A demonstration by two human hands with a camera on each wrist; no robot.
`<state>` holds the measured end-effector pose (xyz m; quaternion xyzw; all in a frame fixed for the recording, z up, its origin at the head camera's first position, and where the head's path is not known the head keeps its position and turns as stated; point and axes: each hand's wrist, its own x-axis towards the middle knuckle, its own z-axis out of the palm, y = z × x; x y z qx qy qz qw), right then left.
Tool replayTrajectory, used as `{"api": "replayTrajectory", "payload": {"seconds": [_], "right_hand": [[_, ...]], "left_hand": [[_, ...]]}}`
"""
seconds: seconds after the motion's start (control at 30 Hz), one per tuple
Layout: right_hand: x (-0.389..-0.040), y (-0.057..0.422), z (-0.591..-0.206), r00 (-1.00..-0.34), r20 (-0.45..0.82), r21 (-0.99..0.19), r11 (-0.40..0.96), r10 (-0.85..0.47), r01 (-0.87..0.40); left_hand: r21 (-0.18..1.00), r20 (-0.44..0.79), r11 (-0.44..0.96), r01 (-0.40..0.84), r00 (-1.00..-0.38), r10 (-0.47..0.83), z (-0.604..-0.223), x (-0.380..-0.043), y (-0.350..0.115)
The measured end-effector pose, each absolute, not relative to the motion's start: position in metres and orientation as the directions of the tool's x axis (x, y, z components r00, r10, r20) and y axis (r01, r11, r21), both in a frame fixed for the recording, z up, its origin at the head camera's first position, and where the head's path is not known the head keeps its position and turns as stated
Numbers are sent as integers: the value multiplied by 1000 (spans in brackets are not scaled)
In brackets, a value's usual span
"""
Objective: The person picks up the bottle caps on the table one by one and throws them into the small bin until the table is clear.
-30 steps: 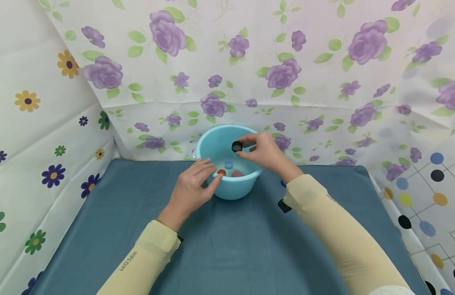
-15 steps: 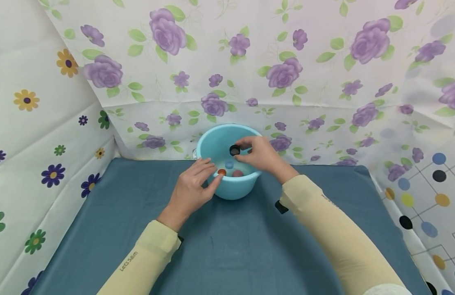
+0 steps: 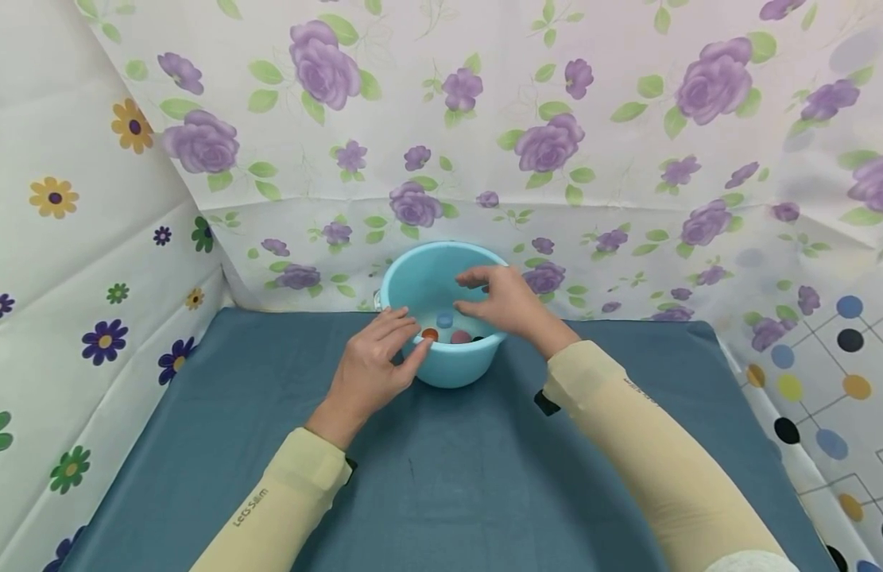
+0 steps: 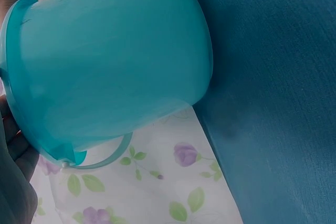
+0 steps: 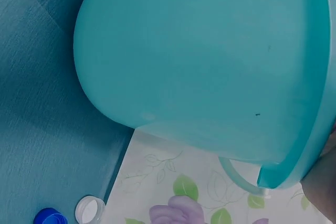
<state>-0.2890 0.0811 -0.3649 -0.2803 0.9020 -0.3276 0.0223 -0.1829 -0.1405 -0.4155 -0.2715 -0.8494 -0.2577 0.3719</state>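
A light blue bucket (image 3: 451, 369) stands upright on the blue cloth, against the back curtain. Over its right side is my right hand (image 3: 509, 298), thumb and fingers apart with nothing between them. My left hand (image 3: 373, 353) rests at the left front rim, fingers extended and the thumb near the front edge. Inside the bucket lie a small blue round piece (image 3: 444, 320), an orange one (image 3: 430, 334) and a pink one (image 3: 460, 338). Only a sliver of a black cap (image 3: 478, 339) shows beside the pink piece; the front rim hides the rest.
In the right wrist view, a blue bottle cap (image 5: 50, 217) and a white cap (image 5: 89, 210) lie on the cloth (image 5: 31, 129) beside the bucket. A flowered curtain (image 3: 341, 230) rises directly behind it. The bucket's handle (image 4: 113, 157) hangs at its back.
My right hand lowered the black cap slightly and let it go; it is now at the bottom of the bucket. The left hand stayed at the rim.
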Motion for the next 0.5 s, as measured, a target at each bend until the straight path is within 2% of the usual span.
{"api": "replayTrajectory", "payload": {"seconds": [0.3, 0.5], "right_hand": [[-279, 106, -363, -835, 318, -560, 622, -448, -547], [-273, 138, -360, -779, 472, -467, 633, -412, -617]], "left_hand": [[255, 769, 709, 657, -583, 264, -416, -182, -137], [262, 780, 705, 660, -575, 248, -415, -181, -137]]}}
